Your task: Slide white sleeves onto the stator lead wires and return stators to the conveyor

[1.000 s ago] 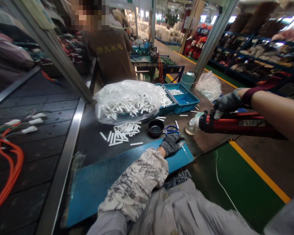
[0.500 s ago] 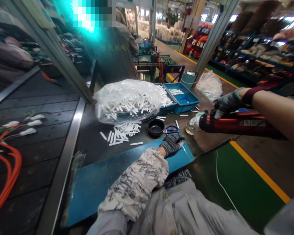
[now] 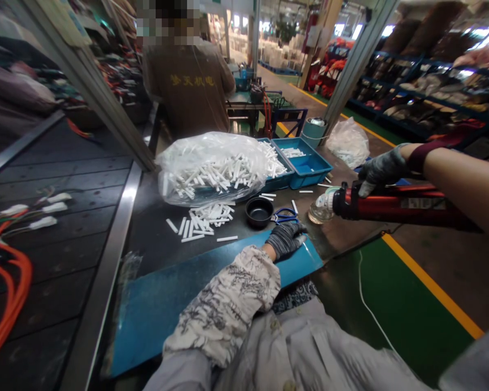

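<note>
Flask (image 3: 395, 205) lies nearly level at the right, its black collar under the right hand (image 3: 378, 169); its end meets a glass jar (image 3: 321, 213), and whether anything flows between them I cannot tell. The right fingers curl partway round the collar in what looks a firm hold. The left hand (image 3: 286, 240) rests fingers loosely apart on the blue board (image 3: 158, 309), gripping nothing. Holding well here likely means even pressure on the collar, so the jar is not knocked, and a flat left palm to steady the board.

The bag (image 3: 215, 163) bulges with white sticks; the bin (image 3: 309, 180) has sticks in its far compartment and mostly bare blue in its near one. No contents show in the bowl (image 3: 259, 221), beside scissors (image 3: 286, 215).
</note>
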Demonstrator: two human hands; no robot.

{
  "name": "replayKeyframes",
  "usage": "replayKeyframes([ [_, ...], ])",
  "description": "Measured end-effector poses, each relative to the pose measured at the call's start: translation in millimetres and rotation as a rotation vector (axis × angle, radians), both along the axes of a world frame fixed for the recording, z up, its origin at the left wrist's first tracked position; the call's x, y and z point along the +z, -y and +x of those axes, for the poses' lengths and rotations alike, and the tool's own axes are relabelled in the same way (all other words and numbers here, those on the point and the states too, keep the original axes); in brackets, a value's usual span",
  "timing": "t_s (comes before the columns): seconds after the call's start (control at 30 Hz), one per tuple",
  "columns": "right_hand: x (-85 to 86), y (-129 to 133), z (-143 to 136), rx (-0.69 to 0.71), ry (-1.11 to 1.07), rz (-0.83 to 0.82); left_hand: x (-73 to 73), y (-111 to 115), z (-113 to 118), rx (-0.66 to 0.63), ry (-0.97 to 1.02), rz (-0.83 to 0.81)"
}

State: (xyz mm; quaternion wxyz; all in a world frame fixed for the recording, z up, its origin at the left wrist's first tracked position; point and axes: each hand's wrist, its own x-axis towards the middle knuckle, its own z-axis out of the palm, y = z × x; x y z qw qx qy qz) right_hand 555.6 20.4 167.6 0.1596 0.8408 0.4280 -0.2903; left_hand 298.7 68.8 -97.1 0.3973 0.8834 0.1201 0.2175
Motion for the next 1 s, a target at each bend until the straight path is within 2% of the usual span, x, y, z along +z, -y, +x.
replayKeyframes([
  [0.1, -1.4, 2, 5, -0.06, -0.06, -0.08, -7.0, 3, 2, 0.026, 0.026, -0.026],
  [0.3, -7.0, 8, 18, -0.121, -0.159, -0.059, -18.6, 5, 4, 0.061, 0.073, -0.099],
  [0.5, -7.2, 7, 21, -0.149, -0.203, -0.069, -16.6, 3, 4, 0.05, 0.089, -0.123],
  [0.7, -10.3, 5, 15, -0.108, -0.084, -0.059, -17.6, 3, 5, 0.067, 0.074, -0.107],
  [1.0, -11.0, 5, 13, -0.029, -0.067, -0.045, -6.6, -1, 1, 0.007, -0.014, 0.014],
])
